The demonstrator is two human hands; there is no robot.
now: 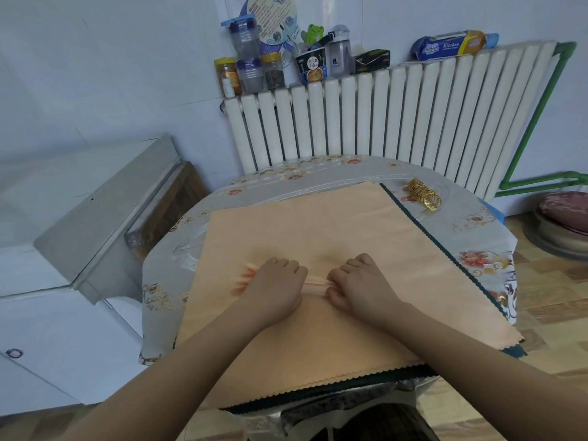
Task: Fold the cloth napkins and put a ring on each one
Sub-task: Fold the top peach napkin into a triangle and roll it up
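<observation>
A round table with a grey flowered cover point(483, 249) stands before a white ribbed radiator point(397, 122). Along the radiator's top sit jars point(251, 71), a noodle cup point(312, 65), a grey bottle point(339, 50), a green frog toy point(313, 32) and a blue kitchen-wrap box point(448, 46). A green pipe point(541, 116) runs down the right wall. A white cabinet point(47, 249) stands at left.

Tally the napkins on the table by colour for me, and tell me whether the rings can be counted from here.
Peach napkin: 1, on top, both hands pinching a ridge at its middle.
Dark green napkin: 1, only its zigzag edge shows underneath.
Gold rings: one cluster, too bunched to count.
Total napkins: 2.
</observation>
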